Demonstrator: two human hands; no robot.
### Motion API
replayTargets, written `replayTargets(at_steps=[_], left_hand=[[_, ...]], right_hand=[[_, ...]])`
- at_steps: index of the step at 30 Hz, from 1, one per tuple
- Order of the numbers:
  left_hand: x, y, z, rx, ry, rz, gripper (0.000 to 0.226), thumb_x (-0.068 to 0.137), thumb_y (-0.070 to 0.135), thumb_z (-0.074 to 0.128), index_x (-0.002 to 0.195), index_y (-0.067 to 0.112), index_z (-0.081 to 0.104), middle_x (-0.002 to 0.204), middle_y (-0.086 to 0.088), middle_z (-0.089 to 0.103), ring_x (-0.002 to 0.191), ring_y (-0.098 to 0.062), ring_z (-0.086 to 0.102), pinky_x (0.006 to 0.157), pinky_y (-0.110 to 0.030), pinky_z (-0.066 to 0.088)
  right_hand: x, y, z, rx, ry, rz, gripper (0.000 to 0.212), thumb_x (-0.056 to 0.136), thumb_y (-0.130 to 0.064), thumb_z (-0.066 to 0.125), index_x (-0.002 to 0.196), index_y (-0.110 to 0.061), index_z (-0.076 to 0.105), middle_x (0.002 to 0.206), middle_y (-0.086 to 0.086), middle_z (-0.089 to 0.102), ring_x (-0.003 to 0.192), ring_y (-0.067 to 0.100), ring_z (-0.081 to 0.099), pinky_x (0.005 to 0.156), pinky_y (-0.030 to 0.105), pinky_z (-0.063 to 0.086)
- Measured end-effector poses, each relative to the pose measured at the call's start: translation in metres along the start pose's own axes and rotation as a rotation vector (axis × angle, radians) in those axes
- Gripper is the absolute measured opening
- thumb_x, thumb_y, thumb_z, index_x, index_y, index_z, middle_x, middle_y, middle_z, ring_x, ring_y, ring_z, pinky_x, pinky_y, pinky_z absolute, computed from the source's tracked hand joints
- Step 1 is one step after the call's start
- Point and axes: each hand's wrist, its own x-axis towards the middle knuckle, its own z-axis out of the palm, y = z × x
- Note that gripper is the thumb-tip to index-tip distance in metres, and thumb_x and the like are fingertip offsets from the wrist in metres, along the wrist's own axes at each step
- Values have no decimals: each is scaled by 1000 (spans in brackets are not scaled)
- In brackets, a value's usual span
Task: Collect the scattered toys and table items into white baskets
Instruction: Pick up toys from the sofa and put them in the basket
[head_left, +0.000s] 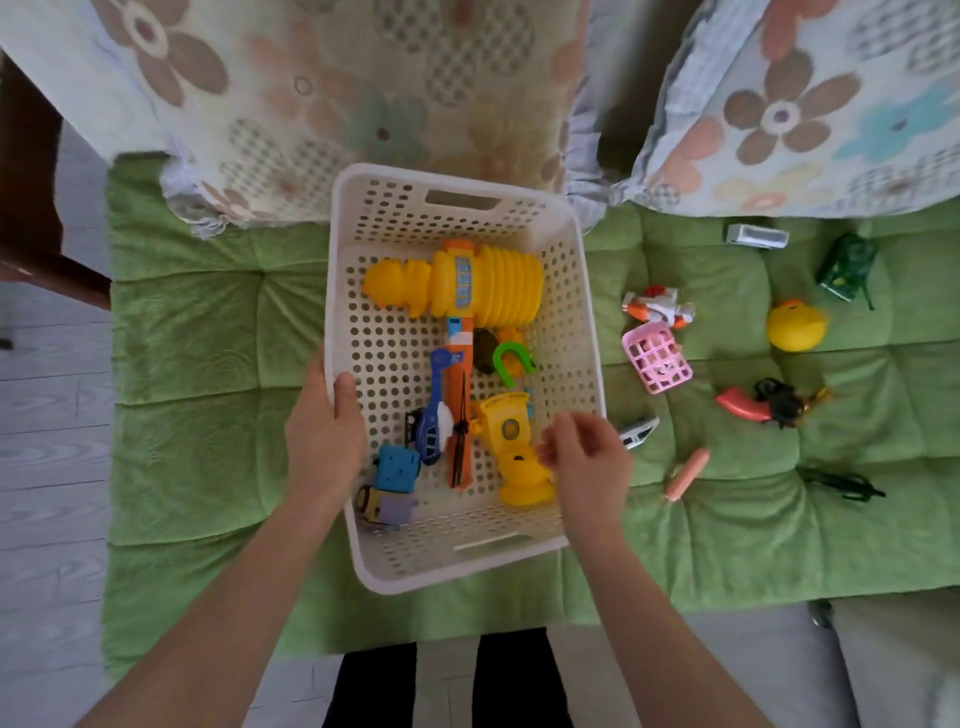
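No word, brand or number can be read anywhere in the view. The yellow toy hammer lying in the white basket has a blue strip across its head with pale marks on it, but they are too blurred to tell as letters. The smaller yellow toy nearer the person has a round emblem on it, which is just as illegible.
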Motion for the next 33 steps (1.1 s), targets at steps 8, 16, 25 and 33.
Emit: replayTargets(at_steps=[8, 16, 25, 33], left_hand=[[3, 8, 24, 113, 56, -36, 44, 99, 26, 32, 141, 13, 34, 135, -11, 50, 120, -29, 48, 101, -39, 37], [5, -1, 26, 141, 68, -11, 42, 99, 23, 33, 138, 10, 37, 128, -15, 53, 115, -31, 51, 98, -43, 41], [6, -2, 26, 115, 42, 3, 42, 99, 23, 34, 140, 16, 35, 125, -6, 56, 95, -10, 52, 82, -21, 37], [2, 7, 25, 80, 44, 24, 42, 99, 19, 35, 140, 12, 35, 84, 14, 54, 58, 5, 48, 51, 4, 35]], right_hand=[[102, 68, -74, -192, -2, 492, 30, 91, -20, 56, 87, 10, 59, 70, 8, 61, 57, 17, 59, 66, 26, 55], [132, 105, -49, -195, -13, 650, 25, 87, -22, 63, 72, -6, 51, 71, 7, 57, 59, 17, 54, 50, 25, 44], [106, 67, -61, 234, 147, 662, 16, 87, -20, 62, 83, -12, 49, 76, 7, 57, 54, 7, 62, 66, 26, 48], [25, 7, -33, -86, -229, 193, 14, 76, -31, 72, 74, -23, 61, 64, -4, 67, 60, 9, 63, 53, 22, 54]])
